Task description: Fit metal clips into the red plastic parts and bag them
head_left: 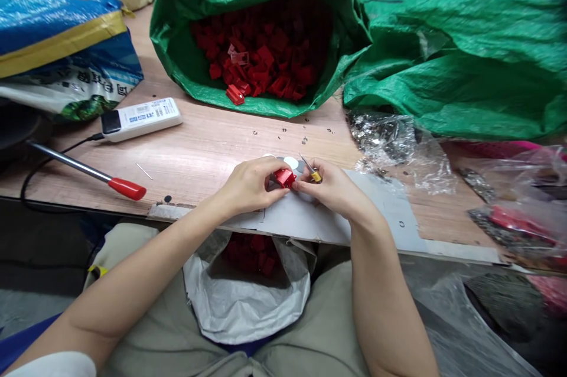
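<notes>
My left hand (250,187) is closed around a small red plastic part (284,177) at the near edge of the wooden table (208,152). My right hand (330,188) pinches the same part from the right and also holds a thin metal tool with a yellow handle (311,171), its tip pointing up and left. Both hands rest over a grey sheet (310,217) on the table edge. A white bag (248,288) holding red parts sits in my lap below the hands.
An open green sack (261,34) full of red parts lies at the back centre, another green sack (460,52) to its right. A white remote (142,119), a red-tipped metal rod (88,171), blue bags (62,52) at left. Crinkled clear plastic bags (398,146) at right.
</notes>
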Available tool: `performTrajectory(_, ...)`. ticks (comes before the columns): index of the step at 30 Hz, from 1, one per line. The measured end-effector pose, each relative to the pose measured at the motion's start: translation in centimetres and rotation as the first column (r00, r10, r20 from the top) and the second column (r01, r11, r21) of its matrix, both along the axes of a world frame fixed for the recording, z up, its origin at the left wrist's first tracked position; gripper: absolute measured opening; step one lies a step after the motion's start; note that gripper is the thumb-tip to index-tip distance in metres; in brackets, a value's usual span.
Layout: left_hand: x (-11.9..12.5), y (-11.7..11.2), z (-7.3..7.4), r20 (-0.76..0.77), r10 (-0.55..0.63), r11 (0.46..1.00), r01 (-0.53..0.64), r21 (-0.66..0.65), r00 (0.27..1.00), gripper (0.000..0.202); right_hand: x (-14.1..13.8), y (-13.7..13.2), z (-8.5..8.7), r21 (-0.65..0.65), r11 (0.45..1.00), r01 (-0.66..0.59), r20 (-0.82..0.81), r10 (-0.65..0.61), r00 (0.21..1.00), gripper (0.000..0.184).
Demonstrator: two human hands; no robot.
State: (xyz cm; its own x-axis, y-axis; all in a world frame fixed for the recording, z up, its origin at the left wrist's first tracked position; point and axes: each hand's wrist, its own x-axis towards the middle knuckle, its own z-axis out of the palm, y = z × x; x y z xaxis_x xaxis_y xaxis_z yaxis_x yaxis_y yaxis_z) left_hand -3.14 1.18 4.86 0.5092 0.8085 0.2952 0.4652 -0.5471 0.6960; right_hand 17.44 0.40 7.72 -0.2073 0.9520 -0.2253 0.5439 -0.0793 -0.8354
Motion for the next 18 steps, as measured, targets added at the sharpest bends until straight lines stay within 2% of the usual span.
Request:
performTrajectory(6,0.06,-0.03,0.03,-0.003,0.0,1.0,0.0,-0.029,1.0,0.022,-0.03,0.46,0.13,-0.017,1.0,-0.009,0.034,0.009,0.999,0.028)
performTrajectory(18,0.08,0.09,0.02,-0.014,0.008,0.999,-0.009,-0.038,1.0,0.024,0.28,0.59,-0.21,-0.08,0.996,0.026,-0.059,-0.03,0.998,0.033)
